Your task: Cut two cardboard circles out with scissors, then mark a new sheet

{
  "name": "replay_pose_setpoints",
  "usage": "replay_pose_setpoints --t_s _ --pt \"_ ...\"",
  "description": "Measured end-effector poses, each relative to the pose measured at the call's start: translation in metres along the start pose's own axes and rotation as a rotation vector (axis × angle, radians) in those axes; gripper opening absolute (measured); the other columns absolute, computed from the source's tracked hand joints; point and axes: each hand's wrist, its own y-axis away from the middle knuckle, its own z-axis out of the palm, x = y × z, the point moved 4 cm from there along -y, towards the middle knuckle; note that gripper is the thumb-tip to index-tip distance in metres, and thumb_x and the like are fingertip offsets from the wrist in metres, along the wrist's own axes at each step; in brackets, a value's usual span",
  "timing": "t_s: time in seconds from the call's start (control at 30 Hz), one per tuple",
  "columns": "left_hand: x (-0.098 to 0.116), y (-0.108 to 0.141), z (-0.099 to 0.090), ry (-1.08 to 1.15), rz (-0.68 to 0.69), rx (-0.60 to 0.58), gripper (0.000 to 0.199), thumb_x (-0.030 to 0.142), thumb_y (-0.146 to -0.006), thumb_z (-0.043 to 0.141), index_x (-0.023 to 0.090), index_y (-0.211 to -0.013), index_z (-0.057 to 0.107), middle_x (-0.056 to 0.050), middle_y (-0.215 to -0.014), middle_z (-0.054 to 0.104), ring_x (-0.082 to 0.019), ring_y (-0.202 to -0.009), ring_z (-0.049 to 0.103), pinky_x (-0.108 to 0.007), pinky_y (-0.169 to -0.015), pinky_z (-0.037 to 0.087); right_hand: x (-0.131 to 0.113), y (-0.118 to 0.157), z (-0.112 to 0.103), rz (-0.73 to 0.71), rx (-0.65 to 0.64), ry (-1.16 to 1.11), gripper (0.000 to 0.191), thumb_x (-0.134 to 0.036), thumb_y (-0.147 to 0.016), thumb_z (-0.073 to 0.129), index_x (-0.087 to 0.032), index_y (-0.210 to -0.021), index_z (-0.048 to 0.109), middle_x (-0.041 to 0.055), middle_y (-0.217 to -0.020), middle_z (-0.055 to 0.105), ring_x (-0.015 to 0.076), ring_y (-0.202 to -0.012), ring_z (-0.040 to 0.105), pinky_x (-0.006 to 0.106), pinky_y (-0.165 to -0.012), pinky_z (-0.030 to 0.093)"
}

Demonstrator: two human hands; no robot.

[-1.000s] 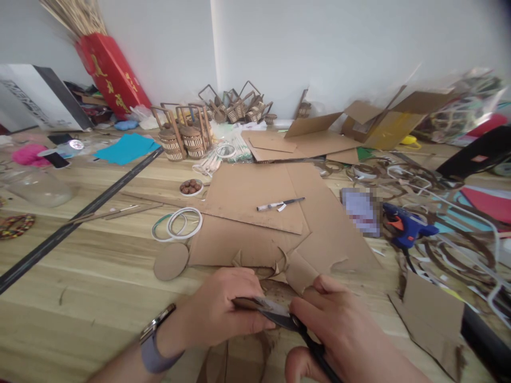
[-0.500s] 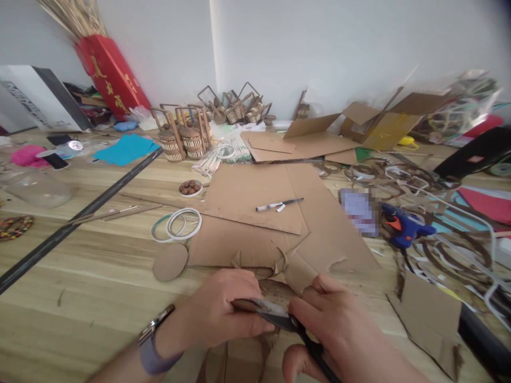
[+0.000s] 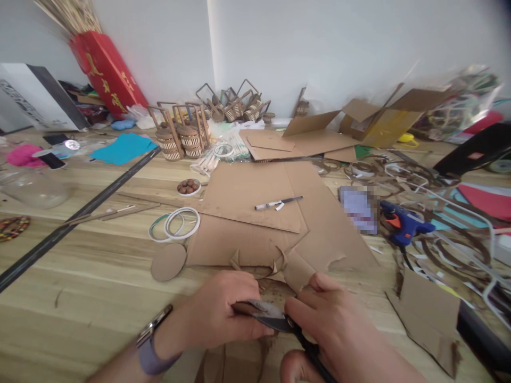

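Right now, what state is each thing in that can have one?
Black-handled metal scissors: gripped by the right hand, blade opening unclear.
Brown cardboard box: flaps open.
Blue plastic glue gun: lying down.
Black and clear pen: lying on cardboard.
Round white-rimmed dish: holding brown balls.
Round brown cardboard disc: lying flat.

A handicraft workshop, by the look of it: small handled baskets [image 3: 191,135] crowd the far edge of the wooden tabletop [image 3: 99,298], a blue glue gun [image 3: 407,222] and curled brown strips [image 3: 449,252] litter its right side, cut cardboard [image 3: 247,194] covers the middle, and scissors [image 3: 277,323] are in use at the near edge.
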Motion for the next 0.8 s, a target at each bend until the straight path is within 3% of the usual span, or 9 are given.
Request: replay_pose_setpoints --t_s 0.13,0.27,0.33,0.43,0.6,0.7,0.8 --pt "0.003 0.001 -0.002 0.019 -0.013 0.008 0.052 0.057 -0.092 0.055 0.019 -0.059 0.05 0.004 -0.062 0.046 -0.012 -0.062 0.045 -0.024 -0.059 0.031 -0.003 -0.003 0.0 -0.042 0.061 0.009 0.062 -0.066 -0.1 0.035 -0.021 -0.061 0.05 -0.0041 -0.049 0.056 0.011 -0.041 0.048 0.03 -0.058 0.031" --pt "-0.002 0.002 -0.007 0.074 -0.161 0.065 0.034 0.043 -0.088 0.063 0.019 -0.065 0.058 0.004 -0.065 0.051 -0.013 -0.063 0.048 -0.024 -0.06 0.034 0.003 -0.006 0.001 0.011 0.149 0.008 0.07 -0.078 -0.093 0.026 -0.021 -0.059 0.05 -0.0043 -0.044 0.053 0.0105 -0.037 0.048 0.028 -0.051 0.032" --pt "-0.007 0.003 -0.01 0.157 -0.259 0.153 0.022 0.039 -0.089 0.06 0.019 -0.081 0.066 0.001 -0.077 0.063 -0.016 -0.075 0.057 -0.024 -0.067 0.04 0.01 -0.006 0.001 0.097 0.167 0.007 0.07 -0.078 -0.093 0.026 -0.021 -0.062 0.053 -0.003 -0.043 0.054 0.0127 -0.039 0.052 0.026 -0.048 0.033" --pt "-0.016 0.005 -0.011 0.322 -0.408 0.25 0.024 0.034 -0.091 0.053 0.023 -0.108 0.066 -0.001 -0.102 0.069 -0.02 -0.095 0.061 -0.026 -0.078 0.045 0.025 -0.003 0.004 0.291 0.113 -0.077 0.061 -0.07 -0.097 0.035 -0.022 -0.067 0.058 -0.0017 -0.049 0.059 0.0149 -0.044 0.056 0.024 -0.045 0.036" --pt "-0.026 0.006 -0.007 0.527 -0.523 0.321 0.027 0.03 -0.084 0.058 0.023 -0.11 0.06 0.001 -0.095 0.068 -0.018 -0.087 0.061 -0.026 -0.073 0.047 0.044 0.008 0.014 0.556 -0.019 -0.297 0.03 -0.04 -0.096 0.05 -0.023 -0.074 0.061 -0.0024 -0.061 0.065 0.0147 -0.05 0.061 0.021 -0.043 0.038" --pt "-0.028 0.003 -0.008 0.566 -0.489 0.364 0.032 0.031 -0.08 0.065 0.021 -0.11 0.06 -0.001 -0.096 0.069 -0.019 -0.088 0.063 -0.027 -0.074 0.049 0.045 0.008 0.014 0.51 0.026 -0.199 0.021 -0.036 -0.092 0.055 -0.024 -0.075 0.061 -0.0035 -0.058 0.065 0.0156 -0.049 0.061 0.022 -0.045 0.039" --pt "-0.029 0.005 -0.022 0.518 -0.515 0.504 0.039 0.035 -0.079 0.066 0.021 -0.116 0.063 -0.004 -0.101 0.072 -0.022 -0.091 0.066 -0.03 -0.077 0.051 0.037 0.004 0.01 0.35 0.081 0.023 0.015 -0.035 -0.084 0.068 -0.024 -0.077 0.06 -0.0036 -0.055 0.065 0.0188 -0.051 0.063 0.025 -0.048 0.042"
